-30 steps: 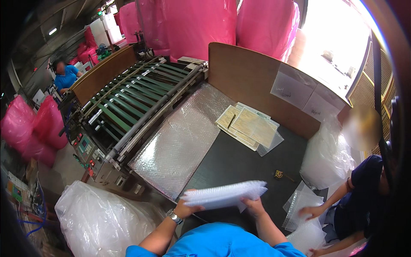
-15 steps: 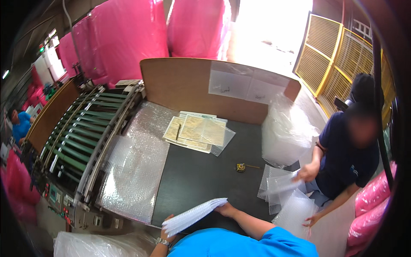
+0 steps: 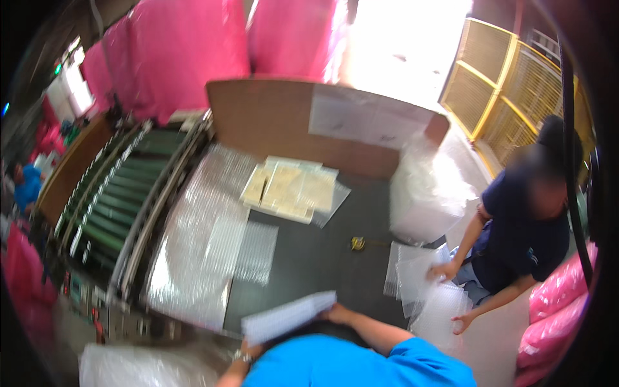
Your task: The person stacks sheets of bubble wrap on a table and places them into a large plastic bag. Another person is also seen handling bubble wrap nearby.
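Observation:
Close to my body, at the table's near edge, I hold a stack of translucent bubble-wrap sheets [image 3: 290, 315], its broad side tilted up. My left hand [image 3: 253, 349], with a watch at the wrist, is closed on the stack's left end, its fingers partly hidden. My right hand [image 3: 336, 314] grips the right end. Beyond the stack, a small bubble-wrap sheet [image 3: 259, 253] lies partly on the dark tabletop [image 3: 303, 258] and partly over the long bubble-wrap web [image 3: 187, 258].
Ahead lie papers [image 3: 290, 187] and a yellow tape measure [image 3: 357, 243]. At left stands a machine with green rollers [image 3: 122, 200]. On the right, a co-worker [image 3: 516, 226] reaches over loose bubble-wrap sheets [image 3: 412, 271], beside a large clear plastic bag [image 3: 425, 193].
The small bubble-wrap sheet now extends rightward from the web onto the dark tabletop. My held stack has tilted, showing more of its broad side. The co-worker's upper hand has moved left and down.

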`<state>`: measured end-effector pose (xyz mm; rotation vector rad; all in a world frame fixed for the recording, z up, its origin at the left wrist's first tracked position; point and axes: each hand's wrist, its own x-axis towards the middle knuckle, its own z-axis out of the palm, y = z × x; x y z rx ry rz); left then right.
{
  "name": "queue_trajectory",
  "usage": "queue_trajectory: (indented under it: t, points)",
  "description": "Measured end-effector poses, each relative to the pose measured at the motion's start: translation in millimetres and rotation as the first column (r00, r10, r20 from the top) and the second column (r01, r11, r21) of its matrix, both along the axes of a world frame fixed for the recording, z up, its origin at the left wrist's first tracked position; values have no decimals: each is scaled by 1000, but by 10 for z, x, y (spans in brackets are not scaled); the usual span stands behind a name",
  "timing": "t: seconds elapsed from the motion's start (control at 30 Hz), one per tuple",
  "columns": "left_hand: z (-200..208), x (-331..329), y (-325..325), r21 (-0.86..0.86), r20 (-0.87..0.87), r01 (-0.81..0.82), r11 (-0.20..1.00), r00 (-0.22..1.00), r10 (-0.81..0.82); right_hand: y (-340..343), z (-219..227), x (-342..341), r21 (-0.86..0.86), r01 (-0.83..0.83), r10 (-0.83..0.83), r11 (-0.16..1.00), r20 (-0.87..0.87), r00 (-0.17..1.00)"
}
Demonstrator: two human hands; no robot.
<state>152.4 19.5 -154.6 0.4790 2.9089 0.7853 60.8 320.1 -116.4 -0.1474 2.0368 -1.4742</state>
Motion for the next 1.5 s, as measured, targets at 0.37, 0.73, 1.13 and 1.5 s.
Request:
queue_trajectory:
  t: [0.37,0.73,1.13,1.5]
  points:
    - [1186,-295,-21,771,446,-587,249,775,447,-538,901,-167,-402,273,-157,874,298,942]
    - [1377,-184,-141,863,287,-440,247,831,477,-823,1124,-432,-467,170,-81,868,205,975]
    - [1278,-187,-119,867,114,-361,343,814,570,-818,910,-531,-480,222,-177,849,137,975]
    - [1414,-142,-170,790,-49,-416,451,690,722,-753,885,-497,-474,242,-204,847,130,970]
